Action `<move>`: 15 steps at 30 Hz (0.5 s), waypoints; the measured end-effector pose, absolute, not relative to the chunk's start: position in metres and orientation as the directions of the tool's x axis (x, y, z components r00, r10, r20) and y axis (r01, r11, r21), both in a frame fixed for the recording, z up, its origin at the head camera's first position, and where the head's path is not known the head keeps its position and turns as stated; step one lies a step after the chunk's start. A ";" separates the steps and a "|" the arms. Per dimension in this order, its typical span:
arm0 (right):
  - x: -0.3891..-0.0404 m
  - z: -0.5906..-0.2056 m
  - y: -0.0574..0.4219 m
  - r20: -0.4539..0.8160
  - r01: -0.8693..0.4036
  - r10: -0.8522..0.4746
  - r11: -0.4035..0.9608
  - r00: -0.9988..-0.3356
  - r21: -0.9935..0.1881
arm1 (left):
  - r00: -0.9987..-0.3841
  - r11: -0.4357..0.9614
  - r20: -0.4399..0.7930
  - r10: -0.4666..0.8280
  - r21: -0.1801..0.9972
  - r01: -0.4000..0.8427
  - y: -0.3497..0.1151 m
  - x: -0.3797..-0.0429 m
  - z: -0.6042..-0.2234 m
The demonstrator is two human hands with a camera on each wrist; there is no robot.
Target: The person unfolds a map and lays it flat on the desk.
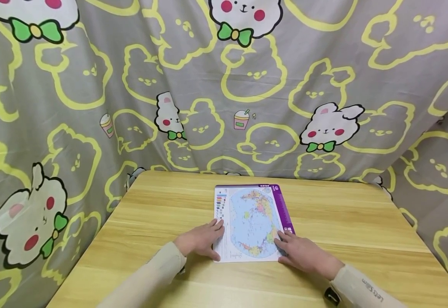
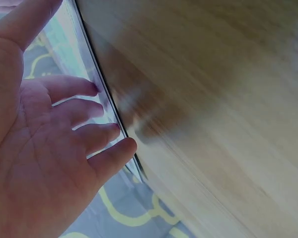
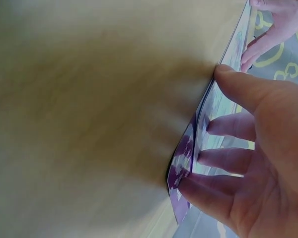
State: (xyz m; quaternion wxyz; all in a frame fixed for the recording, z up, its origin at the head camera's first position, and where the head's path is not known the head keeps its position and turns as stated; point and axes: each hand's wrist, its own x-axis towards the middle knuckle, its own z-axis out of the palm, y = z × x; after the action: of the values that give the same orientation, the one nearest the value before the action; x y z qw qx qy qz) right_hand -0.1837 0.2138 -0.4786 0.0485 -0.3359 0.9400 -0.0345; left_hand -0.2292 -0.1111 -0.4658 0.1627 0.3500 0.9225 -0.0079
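A world map (image 1: 250,222) with a pale blue ocean lies flat on the wooden table, its printed side up. Purple shows along its right side, and the right wrist view has this purple strip (image 3: 181,163) as a separate layer at the edge. My left hand (image 1: 202,240) rests at the map's left edge with fingers spread, fingertips on the margin. On the opposite side my right hand (image 1: 302,252) touches the right edge near the lower corner, its fingers loosely extended over the map and purple border. Both wrist views show the palms, with the fingertips along the thin edge.
The wooden table (image 1: 162,205) extends around the map on every side. Behind it and at both sides hangs a grey curtain (image 1: 197,85) with yellow outlines and cartoon animal heads. Light sleeves (image 1: 146,273) cover both forearms.
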 end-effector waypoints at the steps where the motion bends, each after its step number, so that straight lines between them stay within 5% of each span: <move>1: -0.184 -0.478 0.214 -0.069 -0.634 -0.641 0.767 -0.765 -0.098 | -0.699 0.753 -0.307 0.645 0.100 0.651 -0.111 -0.229 -0.466; 15: -0.193 -0.475 0.224 -0.089 -0.662 -0.668 0.744 -0.739 -0.092 | -0.693 0.737 -0.310 0.651 0.043 0.674 -0.102 -0.222 -0.466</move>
State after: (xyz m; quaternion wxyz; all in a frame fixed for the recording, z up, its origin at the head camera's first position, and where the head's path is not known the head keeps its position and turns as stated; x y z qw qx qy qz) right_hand -0.1933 0.2244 -0.4747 0.0580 -0.3569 0.9319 -0.0272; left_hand -0.2223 -0.1023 -0.4664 0.1540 0.3605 0.9192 -0.0371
